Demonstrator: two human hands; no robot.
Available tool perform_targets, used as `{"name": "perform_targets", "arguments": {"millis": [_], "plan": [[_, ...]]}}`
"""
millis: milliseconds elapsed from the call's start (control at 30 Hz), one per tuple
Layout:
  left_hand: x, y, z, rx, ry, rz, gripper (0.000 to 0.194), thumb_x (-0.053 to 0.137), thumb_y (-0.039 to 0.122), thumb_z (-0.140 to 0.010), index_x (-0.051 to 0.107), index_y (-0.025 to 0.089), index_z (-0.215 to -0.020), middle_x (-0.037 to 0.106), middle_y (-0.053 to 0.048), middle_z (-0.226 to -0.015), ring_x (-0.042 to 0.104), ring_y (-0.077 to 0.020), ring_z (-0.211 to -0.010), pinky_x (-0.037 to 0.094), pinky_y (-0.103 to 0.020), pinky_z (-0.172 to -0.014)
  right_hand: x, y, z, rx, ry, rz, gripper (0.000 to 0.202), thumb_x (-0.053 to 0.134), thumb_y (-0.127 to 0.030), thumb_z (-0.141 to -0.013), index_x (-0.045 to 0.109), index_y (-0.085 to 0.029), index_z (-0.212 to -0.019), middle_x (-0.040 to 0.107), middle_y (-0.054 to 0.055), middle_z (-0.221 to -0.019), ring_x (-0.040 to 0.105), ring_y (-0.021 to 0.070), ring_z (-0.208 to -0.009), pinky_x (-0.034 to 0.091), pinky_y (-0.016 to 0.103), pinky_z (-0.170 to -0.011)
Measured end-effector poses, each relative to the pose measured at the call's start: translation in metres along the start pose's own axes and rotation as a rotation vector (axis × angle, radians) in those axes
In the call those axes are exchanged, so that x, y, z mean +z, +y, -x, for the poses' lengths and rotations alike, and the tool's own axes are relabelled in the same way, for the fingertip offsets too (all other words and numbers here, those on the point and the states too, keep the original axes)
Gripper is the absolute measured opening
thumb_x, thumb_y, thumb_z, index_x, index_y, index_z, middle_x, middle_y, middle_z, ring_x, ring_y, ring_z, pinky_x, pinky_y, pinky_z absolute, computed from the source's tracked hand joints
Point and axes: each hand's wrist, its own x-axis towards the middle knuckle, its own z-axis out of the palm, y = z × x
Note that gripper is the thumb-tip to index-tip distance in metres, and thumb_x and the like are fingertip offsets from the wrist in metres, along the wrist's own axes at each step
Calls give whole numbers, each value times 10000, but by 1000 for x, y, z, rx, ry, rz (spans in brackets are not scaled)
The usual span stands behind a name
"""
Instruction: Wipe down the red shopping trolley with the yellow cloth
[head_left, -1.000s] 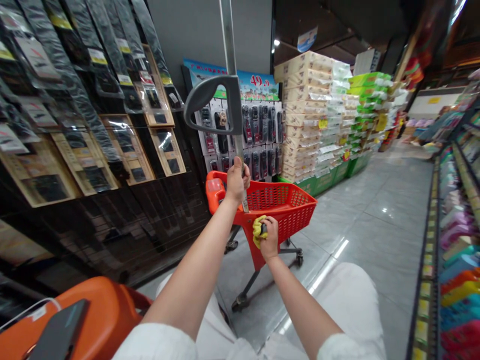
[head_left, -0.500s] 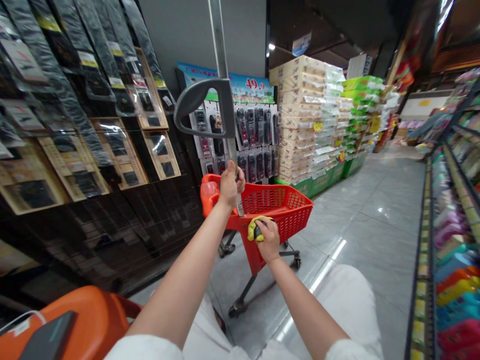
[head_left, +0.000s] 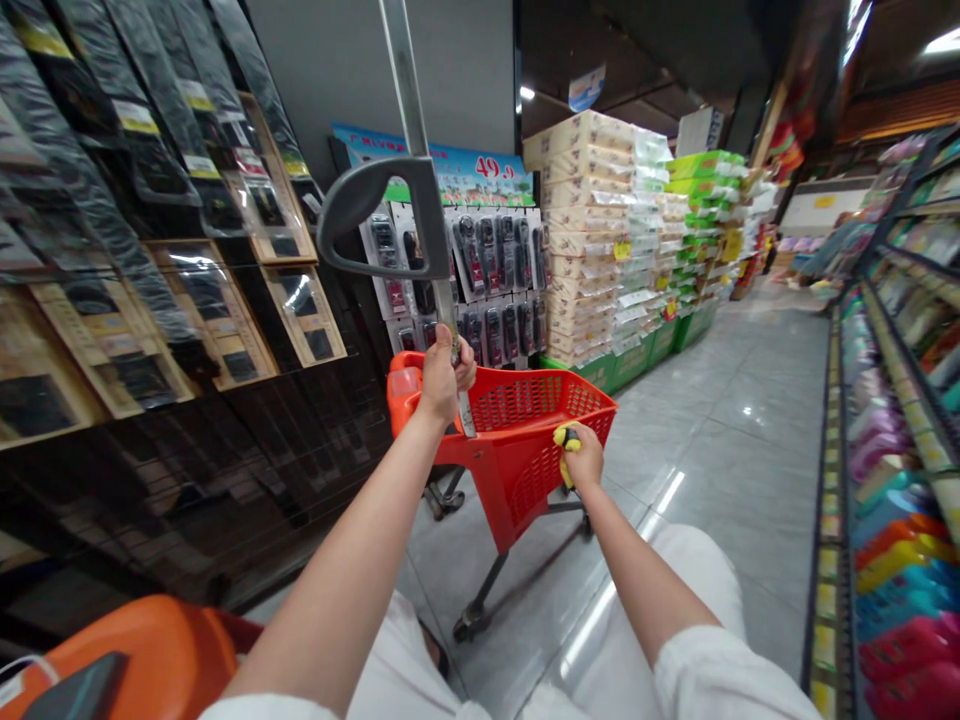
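My left hand (head_left: 448,375) is closed around the lower part of a flat metal pole (head_left: 405,80). A grey looped handle (head_left: 382,220) sits on that pole above my fist. The pole's lower end reaches the near rim of a red plastic shopping cart (head_left: 517,430); I cannot tell whether it is fixed there. In my right hand (head_left: 586,458) is a bunched yellow and dark cloth (head_left: 568,440), gripped by the fingers. That hand is beside the cart's right wall, and whether the cloth touches the wall is unclear.
At left hang packaged belts and wooden-framed boxes (head_left: 304,315). A rack of carded goods (head_left: 491,270) stands behind the cart, with stacked cartons (head_left: 585,230) beyond. Shelving (head_left: 900,560) lines the right. An orange stool (head_left: 142,660) bears a dark flat device (head_left: 82,690).
My right hand has moved right with the cloth, from near the cart's front corner out along its right side. My left hand keeps its grip on the pole. The view has shifted slightly.
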Motion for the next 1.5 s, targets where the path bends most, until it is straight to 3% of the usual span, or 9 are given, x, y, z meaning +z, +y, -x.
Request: {"name": "perform_targets", "arguments": {"millis": [200, 300, 467, 600, 700, 833, 1100, 1400, 1500], "plan": [[5, -6, -4, 28, 35, -17, 583, 464, 655, -850, 438, 170, -529, 239, 82, -376, 183, -33, -296, 142, -159, -326, 27, -96, 47, -98, -52, -164, 524, 468, -54, -590, 653, -200, -1057, 623, 71, -1122, 564, 218, -1064, 442, 371, -953], [4, -6, -4, 38, 38, -25, 585, 460, 654, -853, 439, 169, -525, 239, 81, -375, 179, -33, -294, 133, -161, -325, 32, -123, 64, -163, -88, -197, 567, 500, -52, -614, 623, -225, -1140, 580, 73, -1182, 539, 224, -1113, 434, 376, -977], [0, -3, -1, 47, 14, -23, 583, 455, 656, -852, 454, 167, -535, 241, 80, -374, 178, -33, -293, 122, -161, -324, 27, -89, 65, -191, -112, -196, 560, 528, -86, -633, 579, -230, -1172, 527, 80, -1205, 519, 227, -1127, 432, 392, -993], [0, -1, 1, 26, 27, -22, 590, 450, 660, -850, 450, 164, -531, 240, 79, -373, 181, -30, -294, 130, -156, -324, 23, -41, 50, 106, 130, -134, 419, 498, -131, -639, 589, -181, -1045, 561, 79, -1049, 539, 219, -1006, 442, 394, -947], [0, -1, 1, 25, 24, -9, 586, 461, 660, -844, 454, 163, -533, 245, 80, -373, 184, -28, -293, 131, -157, -322, 25, -25, 42, 181, 196, -93, 380, 473, -134, -629, 610, -171, -982, 587, 85, -1023, 547, 221, -984, 434, 391, -950], [1, -1, 2, 18, 24, -11, 590, 464, 671, -837, 448, 168, -530, 244, 81, -370, 190, -31, -290, 134, -160, -318, 32, -38, 50, 87, 166, -67, 439, 466, -108, -627, 623, -170, -1031, 598, 109, -1120, 540, 243, -1080, 411, 418, -995], [4, 0, 3, -12, 64, -18, 600, 456, 675, -837, 433, 168, -517, 252, 77, -365, 195, -27, -282, 128, -165, -318, 43, -110, 89, -128, -48, -116, 560, 492, -77, -632, 603, -206, -1166, 569, 101, -1209, 520, 249, -1134, 419, 412, -992], [2, 0, 5, 6, 49, -24, 604, 458, 684, -835, 448, 167, -523, 246, 83, -378, 193, -25, -290, 128, -169, -325, 25, -49, 117, -307, -343, 72, 596, 479, -8, -588, 640, -213, -1124, 622, 78, -1109, 520, 232, -964, 467, 363, -862], [3, -3, 4, 12, 52, -32, 604, 458, 690, -833, 444, 170, -525, 239, 87, -376, 192, -26, -290, 128, -171, -330, 20, -56, 98, -196, -231, 53, 503, 478, -26, -630, 646, -209, -1067, 616, 76, -1044, 530, 226, -951, 463, 369, -872]]}}
